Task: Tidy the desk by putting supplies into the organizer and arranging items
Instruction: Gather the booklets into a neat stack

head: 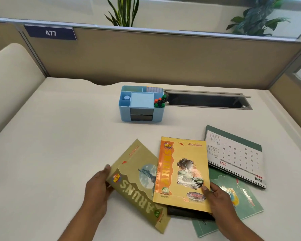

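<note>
Pinching the olive notebook [135, 185] at 7 o'clock in the left hand [97, 188] and the yellow notebook [181, 171] at 5 o'clock in the right hand [219, 200], each grip closed on its cover, the person seems to be stacking them, the organizer [125, 115] standing at 12 o'clock on the table [59, 136].

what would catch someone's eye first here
The bright yellow notebook at the front of the desk, held at its lower right corner by the right hand, lies beside an olive notebook that the left hand grips. Behind them stands a blue organizer mid-desk, and a calendar lies flat on the right.
</note>
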Demonstrator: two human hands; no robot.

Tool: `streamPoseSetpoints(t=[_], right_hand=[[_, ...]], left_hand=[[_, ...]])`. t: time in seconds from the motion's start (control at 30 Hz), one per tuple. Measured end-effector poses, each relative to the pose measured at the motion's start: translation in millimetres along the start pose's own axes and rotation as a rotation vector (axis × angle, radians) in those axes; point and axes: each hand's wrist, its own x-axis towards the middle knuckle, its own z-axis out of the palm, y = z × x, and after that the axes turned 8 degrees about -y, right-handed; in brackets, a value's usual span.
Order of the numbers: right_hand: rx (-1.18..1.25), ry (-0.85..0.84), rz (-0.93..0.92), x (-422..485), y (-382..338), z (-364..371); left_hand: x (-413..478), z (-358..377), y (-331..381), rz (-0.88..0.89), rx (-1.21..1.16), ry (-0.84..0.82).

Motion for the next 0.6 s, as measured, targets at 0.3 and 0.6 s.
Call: streamPoseSetpoints(t=[0.3, 0.6], right_hand=[[-0.115, 0.033, 0.004, -1.6, -4.0, 4.7], [-0.079, 0.006, 0.022, -5.5, -12.3, 6.1]], left_hand=[[-31.3, 21.8, -69.2, -0.224, -0.256, -0.214], [-38.9, 15.8, -52.0, 0.075, -0.022, 0.107]])
